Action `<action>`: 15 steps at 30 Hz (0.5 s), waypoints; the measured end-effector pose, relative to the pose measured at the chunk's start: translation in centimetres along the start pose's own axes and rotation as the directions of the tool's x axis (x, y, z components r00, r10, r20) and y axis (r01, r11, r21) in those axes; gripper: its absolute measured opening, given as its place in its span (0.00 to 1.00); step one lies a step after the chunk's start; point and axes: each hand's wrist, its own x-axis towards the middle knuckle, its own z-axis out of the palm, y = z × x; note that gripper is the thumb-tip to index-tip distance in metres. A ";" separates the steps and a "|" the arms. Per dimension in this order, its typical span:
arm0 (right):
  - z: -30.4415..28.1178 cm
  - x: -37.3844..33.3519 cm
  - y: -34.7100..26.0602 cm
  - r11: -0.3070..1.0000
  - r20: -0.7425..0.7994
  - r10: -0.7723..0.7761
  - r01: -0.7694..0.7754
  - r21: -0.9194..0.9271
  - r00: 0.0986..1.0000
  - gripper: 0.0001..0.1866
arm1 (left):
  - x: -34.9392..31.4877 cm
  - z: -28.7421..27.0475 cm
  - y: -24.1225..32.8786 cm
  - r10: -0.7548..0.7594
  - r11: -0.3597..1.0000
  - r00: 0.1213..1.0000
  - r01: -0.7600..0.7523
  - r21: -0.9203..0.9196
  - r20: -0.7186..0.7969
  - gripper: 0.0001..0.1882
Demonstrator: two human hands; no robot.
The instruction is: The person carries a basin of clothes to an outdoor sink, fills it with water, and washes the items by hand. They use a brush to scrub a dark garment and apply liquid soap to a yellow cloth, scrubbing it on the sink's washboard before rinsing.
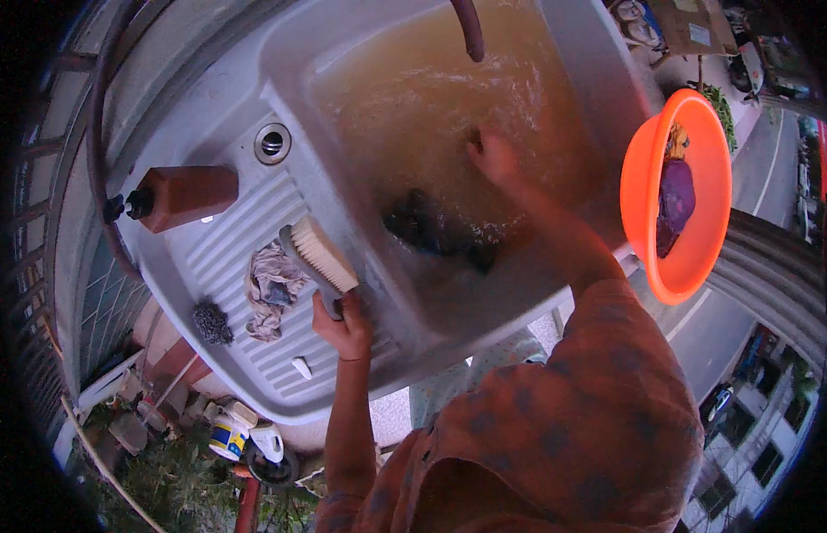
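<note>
My left hand (pixel 344 330) is closed round the grey handle of a scrubbing brush (pixel 323 253) with pale bristles, held over the ribbed part of a grey sink (pixel 293 379). Beside the brush lies a crumpled, wet-looking cloth (pixel 269 289). My right hand (pixel 495 158) is at the murky brown water (pixel 413 98) in the deep basin, its fingers curled. Whatever it may hold is hidden. Nearer to me, a dark cloth (pixel 422 222) sits partly under the water. A brown hose (pixel 468 31) hangs over the basin's far side.
On the ribbed board are a brown bottle (pixel 195 195), a metal scouring pad (pixel 212 322), a small white piece (pixel 302 368) and a round drain (pixel 272 143). An orange tub (pixel 640 191) with purple and yellow cloth stands at the right. Containers (pixel 269 442) stand below left.
</note>
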 end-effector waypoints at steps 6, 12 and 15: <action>0.3 2.5 0.5 0.956 0.108 0.098 -0.064 -0.286 0.989 0.15 | -0.3 -0.2 -0.2 0.004 1.000 0.999 -0.004 0.013 -0.035 0.15; 0.5 2.3 1.4 0.958 0.116 0.018 0.016 -0.287 0.993 0.18 | -0.6 -0.6 0.5 -0.017 1.000 0.999 0.018 0.018 -0.043 0.14; 1.1 2.4 2.1 0.971 0.135 0.089 -0.056 -0.234 0.987 0.21 | -0.6 -0.6 0.5 -0.014 0.999 0.998 0.016 0.034 -0.056 0.13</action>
